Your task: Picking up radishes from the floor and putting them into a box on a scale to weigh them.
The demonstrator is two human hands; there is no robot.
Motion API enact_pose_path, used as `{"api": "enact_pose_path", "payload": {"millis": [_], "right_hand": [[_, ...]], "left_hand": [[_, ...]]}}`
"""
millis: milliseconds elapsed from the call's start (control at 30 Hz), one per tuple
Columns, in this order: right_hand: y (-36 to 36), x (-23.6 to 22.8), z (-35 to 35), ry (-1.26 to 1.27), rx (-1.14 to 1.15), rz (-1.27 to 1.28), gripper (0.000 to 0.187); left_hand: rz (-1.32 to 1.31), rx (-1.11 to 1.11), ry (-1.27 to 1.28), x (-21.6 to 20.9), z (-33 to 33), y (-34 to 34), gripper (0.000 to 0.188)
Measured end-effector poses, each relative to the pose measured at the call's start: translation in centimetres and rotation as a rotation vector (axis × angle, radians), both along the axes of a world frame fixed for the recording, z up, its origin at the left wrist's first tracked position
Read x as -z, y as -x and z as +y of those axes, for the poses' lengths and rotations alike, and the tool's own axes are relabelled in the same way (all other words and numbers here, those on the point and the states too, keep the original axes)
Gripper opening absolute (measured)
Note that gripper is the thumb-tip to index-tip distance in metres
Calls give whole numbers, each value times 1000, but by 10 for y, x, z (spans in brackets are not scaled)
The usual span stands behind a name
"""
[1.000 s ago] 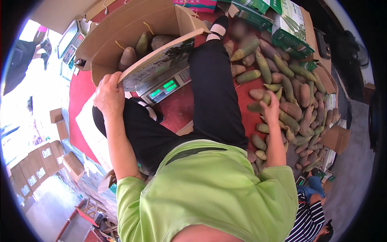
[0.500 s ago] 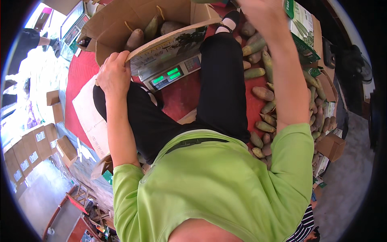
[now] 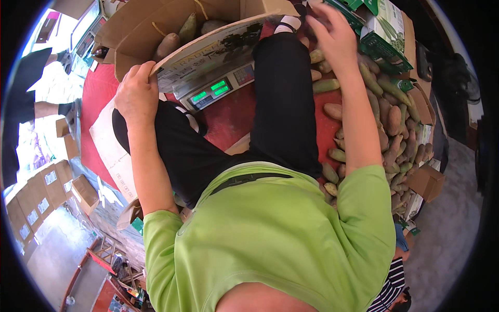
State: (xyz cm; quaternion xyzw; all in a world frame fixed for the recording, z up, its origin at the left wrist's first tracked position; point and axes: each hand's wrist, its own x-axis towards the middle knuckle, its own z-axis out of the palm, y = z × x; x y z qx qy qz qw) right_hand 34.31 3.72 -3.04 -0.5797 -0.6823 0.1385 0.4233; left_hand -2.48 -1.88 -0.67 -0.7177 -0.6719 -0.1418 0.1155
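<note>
An open cardboard box (image 3: 122,39) with yellow cord handles stands at the top of the head view, a few radishes (image 3: 167,47) inside it. Its printed front flap (image 3: 218,49) leans out over a scale (image 3: 200,99) with lit green digits. My left hand (image 3: 138,93) is closed on the flap's left corner. Off to the right, my right hand (image 3: 335,44) is open, thumb apart from the fingers, with nothing seen in it. Beneath and beside it lies a heap of green and reddish radishes (image 3: 393,120).
Green-and-white printed cartons (image 3: 384,39) stand beyond the heap. A small brown box (image 3: 426,186) sits at its right edge. Flattened cardboard (image 3: 112,148) lies on the red floor cover (image 3: 96,99). At the far left another person's legs (image 3: 26,93) show, and a striped sleeve (image 3: 390,286) at lower right.
My right hand has come down from the top edge and its fingers now show apart. A green thing at the top edge is gone from view. My left hand keeps its hold on the flap.
</note>
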Motion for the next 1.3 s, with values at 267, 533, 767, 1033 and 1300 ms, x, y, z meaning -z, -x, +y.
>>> {"api": "enact_pose_path", "payload": {"millis": [267,533,767,1033,1300], "right_hand": [[-146,188,-179,500,342,-98,33],[-158,260,-319,981,524,-119,31],[-156,274,-349,1220,502,-249,33],[-163,290,-351,1161,540,-116,29],[-138,215,-198,868,394,-20,33]], "left_hand": [[4,21,-47,4,2,0,16],[8,32,-88,3,2,-4,21],[31,47,-153,2,0,-3,21],[23,53,-190,0,6,-4,26],[-86,72,-297,-8,6,4,35]]}}
